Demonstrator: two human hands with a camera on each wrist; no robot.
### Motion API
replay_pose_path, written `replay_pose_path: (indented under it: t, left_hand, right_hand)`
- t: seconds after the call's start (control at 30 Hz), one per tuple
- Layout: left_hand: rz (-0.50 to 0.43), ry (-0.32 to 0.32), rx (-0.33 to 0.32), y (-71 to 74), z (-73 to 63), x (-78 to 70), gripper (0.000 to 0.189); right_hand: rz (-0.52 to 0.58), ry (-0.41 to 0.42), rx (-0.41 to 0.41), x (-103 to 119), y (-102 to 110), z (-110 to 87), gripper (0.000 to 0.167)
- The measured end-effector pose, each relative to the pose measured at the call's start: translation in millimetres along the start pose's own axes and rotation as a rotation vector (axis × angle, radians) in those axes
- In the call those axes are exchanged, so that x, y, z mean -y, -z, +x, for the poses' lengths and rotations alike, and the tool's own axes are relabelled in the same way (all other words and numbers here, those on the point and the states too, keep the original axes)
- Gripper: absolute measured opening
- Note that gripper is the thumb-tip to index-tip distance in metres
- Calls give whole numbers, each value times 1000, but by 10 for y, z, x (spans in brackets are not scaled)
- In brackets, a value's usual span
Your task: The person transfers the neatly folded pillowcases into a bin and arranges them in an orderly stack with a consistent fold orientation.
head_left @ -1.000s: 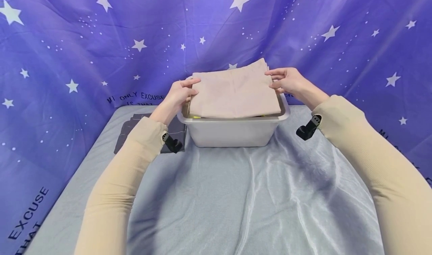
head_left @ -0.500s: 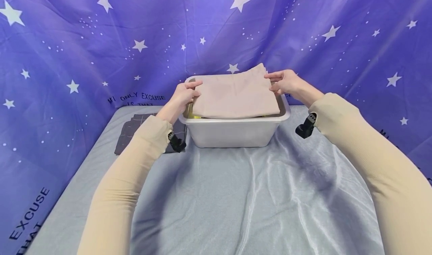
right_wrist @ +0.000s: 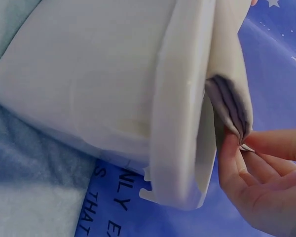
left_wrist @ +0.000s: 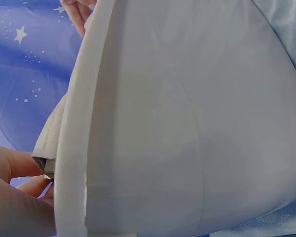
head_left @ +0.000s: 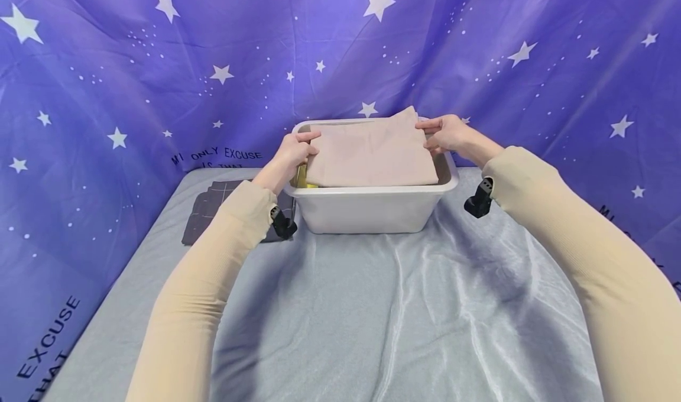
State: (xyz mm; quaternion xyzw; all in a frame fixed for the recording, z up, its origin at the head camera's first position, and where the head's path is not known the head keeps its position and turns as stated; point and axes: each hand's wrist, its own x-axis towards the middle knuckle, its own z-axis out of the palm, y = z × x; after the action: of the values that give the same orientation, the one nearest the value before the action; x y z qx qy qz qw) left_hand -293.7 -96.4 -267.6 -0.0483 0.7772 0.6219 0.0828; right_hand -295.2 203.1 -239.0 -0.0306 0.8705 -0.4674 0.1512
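Observation:
A folded pale pink-beige cloth [head_left: 372, 156] lies across the mouth of a white plastic tub [head_left: 367, 213], its far right corner sticking up above the rim. At the cloth's left edge, my left hand [head_left: 292, 154] pinches it, thumb on one side and fingers on the other. My right hand [head_left: 452, 137] grips the opposite edge. In the right wrist view, several stacked layers of the cloth [right_wrist: 229, 64] come together between thumb and fingers of the right hand [right_wrist: 266, 182]. The tub wall hides most of the cloth in the left wrist view, with the left hand [left_wrist: 15, 197] beside the rim.
Something yellow [head_left: 302, 176] shows inside the tub at its left end. A dark grey folded cloth with thin white lines [head_left: 204, 210] lies left of the tub, partly behind my left sleeve. Grey-blue fabric [head_left: 340, 307] covers the table; a purple star-print curtain [head_left: 340, 29] hangs close behind.
Both hands have lowered the pink-beige cloth a little and shifted slightly inward. More of the tub's back rim and of the yellow thing now shows.

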Motion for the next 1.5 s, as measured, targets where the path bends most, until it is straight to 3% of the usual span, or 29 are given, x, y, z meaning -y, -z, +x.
replay_pose_path:
  t: [0.2,0.53,0.73,1.13,1.5]
  left_hand:
    - [14,0,2,-6,4,29,51]
    - [44,-10,-4,-1,23,56,50]
    - [65,-47,-10,-1,25,75,49]
    - [118,-184,-36,89,-111,42,37]
    - [102,-288,-22,219,-261,71,32]
  right_hand:
    - [-40,-17,8,-20,-23,3,58]
    - [-17,-15,22,-38,-44,29,59]
    - [10,0,13,-81,-67,41,57]
    - [-114,243,-149,-122,-186,-55,37]
    - [-112,387,-145,-54,-366,-216,29]
